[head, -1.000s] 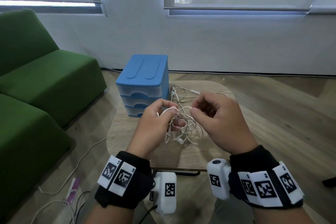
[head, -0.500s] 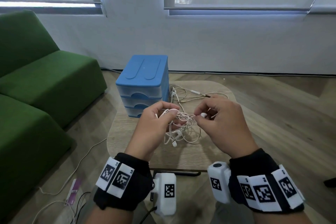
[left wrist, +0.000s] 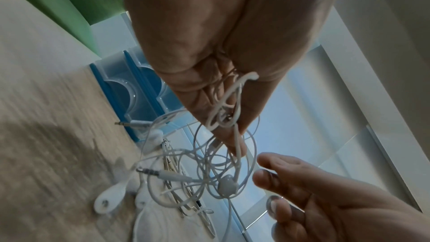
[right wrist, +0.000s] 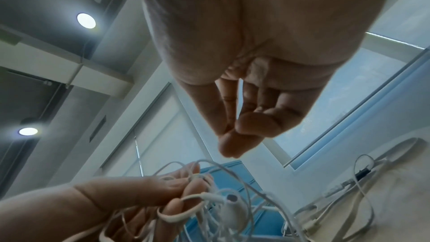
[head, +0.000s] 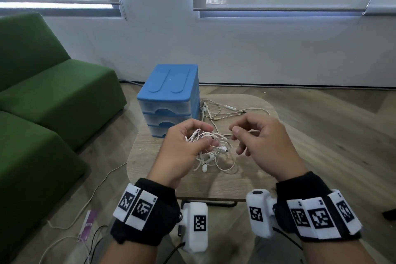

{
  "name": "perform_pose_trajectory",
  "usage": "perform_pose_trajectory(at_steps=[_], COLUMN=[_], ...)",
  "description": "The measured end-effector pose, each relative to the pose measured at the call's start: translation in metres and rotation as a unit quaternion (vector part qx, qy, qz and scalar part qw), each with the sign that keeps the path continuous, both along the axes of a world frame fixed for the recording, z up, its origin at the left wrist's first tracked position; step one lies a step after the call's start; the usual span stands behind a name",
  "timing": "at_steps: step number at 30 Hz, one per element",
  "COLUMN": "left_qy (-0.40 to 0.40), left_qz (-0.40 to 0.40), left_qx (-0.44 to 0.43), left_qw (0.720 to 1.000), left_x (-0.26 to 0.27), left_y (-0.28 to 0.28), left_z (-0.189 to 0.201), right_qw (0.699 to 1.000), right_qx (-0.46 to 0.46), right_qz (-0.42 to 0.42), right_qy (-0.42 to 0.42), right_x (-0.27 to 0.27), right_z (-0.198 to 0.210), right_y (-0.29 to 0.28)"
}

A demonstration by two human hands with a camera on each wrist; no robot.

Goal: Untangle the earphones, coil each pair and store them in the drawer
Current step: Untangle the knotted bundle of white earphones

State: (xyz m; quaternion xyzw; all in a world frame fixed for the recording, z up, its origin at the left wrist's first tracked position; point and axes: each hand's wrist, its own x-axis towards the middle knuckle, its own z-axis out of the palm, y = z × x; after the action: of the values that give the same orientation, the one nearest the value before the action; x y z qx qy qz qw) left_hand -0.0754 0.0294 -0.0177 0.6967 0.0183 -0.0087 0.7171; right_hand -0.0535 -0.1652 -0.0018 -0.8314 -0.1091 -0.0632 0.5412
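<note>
Where it pinched cable before, the right hand [head: 263,141] has let go.

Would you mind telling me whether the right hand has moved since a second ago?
Yes. The right hand has drawn rightward, away from the blue drawer unit and the tangle.

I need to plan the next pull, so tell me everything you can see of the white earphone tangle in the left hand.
The tangle is thin white cable knotted into many overlapping loops, with white earbuds and a metal-tipped jack plug caught in it. The left hand grips its upper loops between thumb and curled fingers; the rest hangs down, with its lowest loops and an earbud on the table. The right hand is close beside it, not holding it.
</note>
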Motion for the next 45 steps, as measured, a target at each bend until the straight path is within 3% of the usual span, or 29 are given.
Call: perform_pose_trajectory(at_steps=[7, 13, 23, 35, 38, 41, 45], left_qy=[-0.004, 0.005, -0.006, -0.015, -0.024, -0.039, -0.04], left_qz=[-0.006, -0.004, 0.027, 0.042, 0.037, 0.028, 0.025], left_qx=[-0.004, 0.005, -0.039, -0.043, -0.045, 0.012, 0.033], left_qw=[1.0, 1.0, 0.999, 0.998, 0.998, 0.999, 0.998], left_x=[0.0, 0.001, -0.002, -0.001, -0.001, 0.0, -0.001], left_y=[-0.002, -0.002, -0.002, -0.003, -0.003, -0.004, -0.006], left_z=[0.005, 0.005, 0.011, 0.008, 0.007, 0.004, 0.001], right_qw=[0.995, 0.998, 0.997, 0.983, 0.986, 0.994, 0.997], right_qx=[-0.07, -0.054, -0.02, -0.131, -0.106, -0.066, 0.011], right_qz=[0.066, 0.01, 0.002, -0.005, 0.01, 0.006, -0.045], right_qy=[-0.023, -0.027, -0.07, -0.129, -0.129, -0.089, -0.064], right_x=[-0.002, 0.005, 0.004, 0.006, 0.007, 0.012, 0.017], right_z=[-0.002, -0.007, 0.001, -0.006, -0.001, 0.002, -0.005], right_y=[0.005, 0.005, 0.01, 0.026, 0.026, 0.023, 0.02])
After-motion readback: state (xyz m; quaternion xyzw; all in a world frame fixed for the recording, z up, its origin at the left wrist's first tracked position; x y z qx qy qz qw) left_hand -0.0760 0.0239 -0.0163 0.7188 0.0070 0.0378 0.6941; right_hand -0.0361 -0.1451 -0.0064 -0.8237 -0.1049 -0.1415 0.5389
